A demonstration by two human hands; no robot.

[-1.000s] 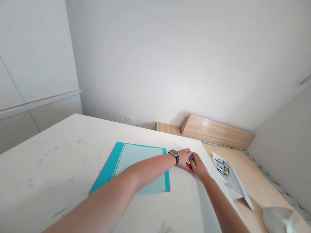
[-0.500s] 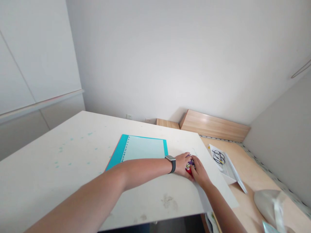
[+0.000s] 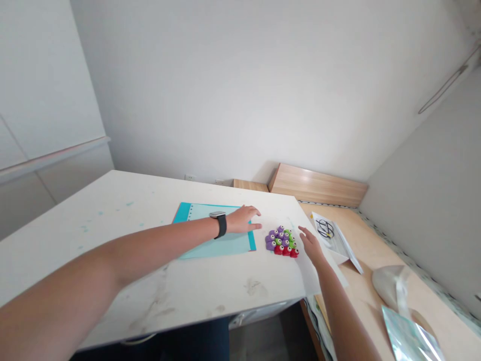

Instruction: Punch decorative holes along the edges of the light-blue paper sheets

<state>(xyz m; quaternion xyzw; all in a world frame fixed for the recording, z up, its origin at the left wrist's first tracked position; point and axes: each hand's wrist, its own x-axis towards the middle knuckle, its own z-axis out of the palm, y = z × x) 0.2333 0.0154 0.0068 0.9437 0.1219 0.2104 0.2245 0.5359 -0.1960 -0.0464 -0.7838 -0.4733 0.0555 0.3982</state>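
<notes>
On the white table point(image 3: 203, 288), towards its right-hand edge, a cluster of small figures point(image 3: 281, 242) lay packed together between the two hands. The pieces were purple, green and red and bore round white eyes with dark centres. Red pieces formed the near row; purple ones occupied the left and far parts; green ones sat mainly on the right, with one among the purple.

The left hand point(image 3: 243, 219) was over the right side of a light sheet point(image 3: 216, 245), its thumb and fingers spread apart and directed at the cluster, clear of it. Whether it touched the sheet could not be determined. A dark-strapped watch point(image 3: 221, 226) was worn on that wrist. The sheet, with a row of holes along its left side, lay on a blue folder point(image 3: 182, 212).

The right hand point(image 3: 311, 245) was just beside the cluster, on its right, fingers extended and parted from the thumb. Beyond it, on a wooden surface point(image 3: 363, 228), were a black cable point(image 3: 325, 228) in a white tray point(image 3: 342, 245) and, nearer, a clear plastic packet point(image 3: 411, 337).
</notes>
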